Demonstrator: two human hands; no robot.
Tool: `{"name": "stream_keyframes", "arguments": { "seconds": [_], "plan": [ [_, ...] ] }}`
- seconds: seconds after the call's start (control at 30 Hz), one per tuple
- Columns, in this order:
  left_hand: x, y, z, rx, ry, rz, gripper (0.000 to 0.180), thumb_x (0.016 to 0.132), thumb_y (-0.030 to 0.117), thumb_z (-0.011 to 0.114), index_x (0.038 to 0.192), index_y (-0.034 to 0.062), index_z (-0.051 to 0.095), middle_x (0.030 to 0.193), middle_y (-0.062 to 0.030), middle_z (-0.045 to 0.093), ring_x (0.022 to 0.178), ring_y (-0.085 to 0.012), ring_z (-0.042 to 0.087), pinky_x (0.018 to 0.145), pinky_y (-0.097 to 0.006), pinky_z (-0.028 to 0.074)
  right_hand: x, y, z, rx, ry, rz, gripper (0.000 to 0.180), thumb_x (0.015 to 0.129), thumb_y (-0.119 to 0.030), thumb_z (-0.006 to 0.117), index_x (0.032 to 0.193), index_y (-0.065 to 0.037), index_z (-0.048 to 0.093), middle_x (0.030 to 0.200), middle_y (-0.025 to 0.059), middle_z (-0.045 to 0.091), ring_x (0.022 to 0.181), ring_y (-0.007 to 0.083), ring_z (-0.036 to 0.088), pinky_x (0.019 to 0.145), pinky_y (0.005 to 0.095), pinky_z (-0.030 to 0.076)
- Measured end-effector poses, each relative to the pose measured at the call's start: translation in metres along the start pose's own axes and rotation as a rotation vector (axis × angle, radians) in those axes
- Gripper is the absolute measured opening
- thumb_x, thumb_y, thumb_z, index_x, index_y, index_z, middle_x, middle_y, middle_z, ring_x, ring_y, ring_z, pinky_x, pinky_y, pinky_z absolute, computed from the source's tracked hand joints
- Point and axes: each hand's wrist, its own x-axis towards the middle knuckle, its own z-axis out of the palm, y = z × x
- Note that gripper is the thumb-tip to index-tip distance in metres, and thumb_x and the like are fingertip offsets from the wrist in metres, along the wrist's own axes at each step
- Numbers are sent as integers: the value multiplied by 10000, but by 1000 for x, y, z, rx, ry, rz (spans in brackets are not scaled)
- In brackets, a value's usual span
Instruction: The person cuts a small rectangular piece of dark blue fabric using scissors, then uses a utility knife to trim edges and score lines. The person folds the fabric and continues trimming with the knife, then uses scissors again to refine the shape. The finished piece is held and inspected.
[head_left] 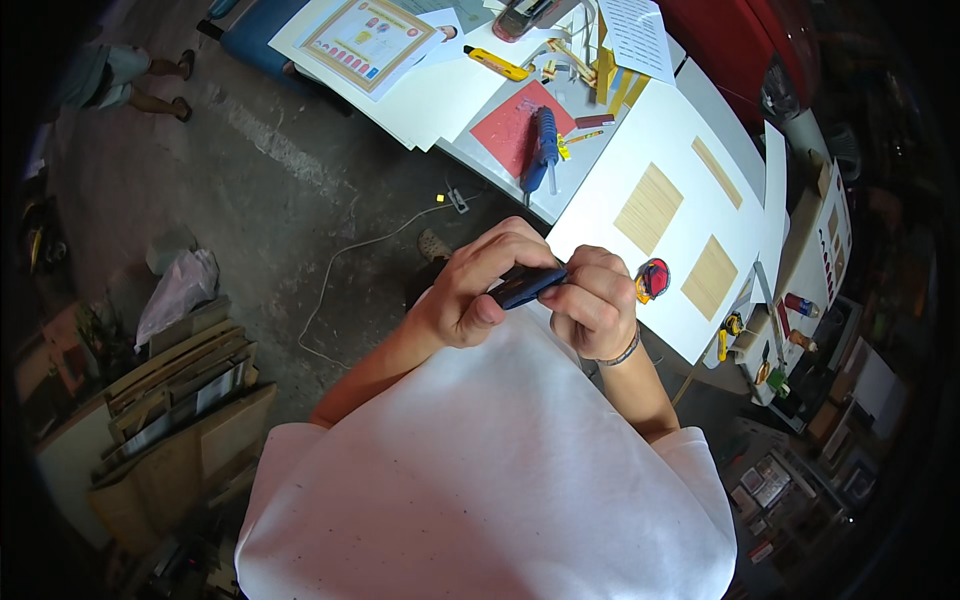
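At frame centre, left hand point(470, 290) and right hand point(597, 300) both closed around a dark blue utility knife point(525, 285). White board point(665, 215) on counter point(580, 95) just above; blue glue gun point(543, 148) upper centre.

Dark blue object point(527, 284) held between left hand point(480, 285) and right hand point(592, 300): smooth plastic look, slight sheen. White board point(690, 215) on the table: matt paper or card, with three pale wood-grain veneer patches point(649, 208). Glue gun point(543, 148): blue plastic, semi-glossy. Red sheet point(510, 125): matt, finely textured. Floor point(280, 210): rough grey concrete. Shirt point(490, 470): white matt cloth. Stacked boards point(190, 390): raw cardboard and wood.
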Motion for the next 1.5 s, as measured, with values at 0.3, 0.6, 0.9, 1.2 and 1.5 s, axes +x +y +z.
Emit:
{"name": "stream_keyframes", "arguments": {
  "seconds": [0.3, 0.6, 0.9, 1.2, 1.5],
  "plan": [
    [17, -4, 31, 39, -43, 9, 834, 1005, 735, 309, 1095, -40, 602, 965, -139, 621, 895, -275, 602, 807, -384, 504, -15, 10, -32, -18, 32, -18, 367, 709, 125, 781, 967, -55, 592, 948, 103, 514, 788, 281, 583, 632, 381, 521],
    [19, -23, 84, -573, 278, -686, 870, 1016, 760, 147, 1082, 15, 591, 928, -69, 623, 802, -160, 633, 761, -321, 541, -29, 23, -55, 98, 146, 419, 225, 893, 127, 647, 1086, 12, 646, 998, 110, 569, 707, 165, 618, 567, 287, 542],
    [26, -31, 120, -646, 386, -749, 817, 1045, 715, 169, 1068, 20, 598, 903, -90, 655, 704, -168, 665, 678, -305, 577, -53, 19, -80, 225, 119, 607, 295, 972, 80, 583, 1244, 8, 672, 1107, 124, 561, 747, 140, 629, 580, 273, 529],
    [35, -20, 160, -526, 460, -871, 780, 1063, 679, 199, 1244, 18, 574, 966, -101, 678, 791, -195, 701, 715, -323, 598, -72, 19, -106, -10, 92, 507, 345, 892, -15, 714, 1236, -44, 706, 1057, 125, 568, 775, 217, 593, 654, 335, 510],
    [12, -25, 143, -638, 64, -884, 746, 1071, 666, 205, 1133, 35, 598, 892, -82, 645, 712, -169, 643, 655, -308, 559, -63, -17, -114, 182, 43, 872, 68, 958, 49, 608, 1020, 20, 611, 944, 75, 498, 732, 133, 563, 637, 291, 496]
  ]
}}
